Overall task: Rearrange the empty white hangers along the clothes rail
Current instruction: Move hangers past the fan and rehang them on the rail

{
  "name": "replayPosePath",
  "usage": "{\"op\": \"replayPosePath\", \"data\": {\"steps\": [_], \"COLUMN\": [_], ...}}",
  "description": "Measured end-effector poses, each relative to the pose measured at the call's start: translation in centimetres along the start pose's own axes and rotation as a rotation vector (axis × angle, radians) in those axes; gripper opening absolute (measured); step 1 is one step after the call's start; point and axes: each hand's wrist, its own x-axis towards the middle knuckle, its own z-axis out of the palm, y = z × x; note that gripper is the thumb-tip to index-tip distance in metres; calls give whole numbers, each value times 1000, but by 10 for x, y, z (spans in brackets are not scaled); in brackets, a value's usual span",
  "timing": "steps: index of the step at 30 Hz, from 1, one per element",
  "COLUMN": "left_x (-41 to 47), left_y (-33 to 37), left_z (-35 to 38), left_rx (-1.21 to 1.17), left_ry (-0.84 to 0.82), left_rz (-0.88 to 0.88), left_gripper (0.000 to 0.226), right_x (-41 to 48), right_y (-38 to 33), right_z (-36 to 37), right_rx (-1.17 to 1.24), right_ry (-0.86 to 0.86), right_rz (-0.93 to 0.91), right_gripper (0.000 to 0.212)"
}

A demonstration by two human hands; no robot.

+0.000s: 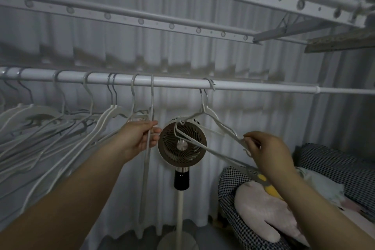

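Pale pleated curtains hang behind the white metal clothes rail (pixel 182 84), where most of the empty white plastic hangers (pixel 60 124) crowd the left stretch. My left hand (pixel 140 138) is curled round one thin white hanger (pixel 151 97) at that bunch's right edge. My right hand (pixel 265 148) pinches the arm of a separate pair of white hangers (pixel 205 107) hooked further right, before a round pedestal fan (pixel 182 144). I judge I'm mid-spacing; next, the hooks must slide along without tangling. No writing is legible.
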Motion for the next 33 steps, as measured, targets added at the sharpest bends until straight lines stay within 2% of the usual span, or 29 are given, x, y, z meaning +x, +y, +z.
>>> {"op": "replayPosePath", "data": {"steps": [3,7,10,18,24,26,30,33], "left_x": [-6,-25,-44,-66,-68,-66,-67,-84], "left_y": [-1,-2,-5,-13,-16,-19,-21,-17], "left_z": [-6,-12,-14,-30,-36,-37,-31,-14], "left_rx": [37,150,198,242,280,358,697,753], "left_ry": [29,72,76,46,63,118,335,305], "left_rz": [41,97,102,80,77,151,470,685], "left_gripper": [12,41,49,43,37,35,31,23], "right_x": [1,6,13,42,31,21,0,-14], "right_y": [-9,-26,-44,-83,-75,-65,-41,-24], "right_z": [-1,0,5,26,42,41,25,3], "right_rx": [54,90,95,-107,-150,-98,26,99], "right_ry": [-28,-34,-49,-199,-344,-366,-447,-497], "right_rz": [34,18,8,-5,59,72,164,149], "right_gripper": [22,24,27,33,29,27,24,15]}}
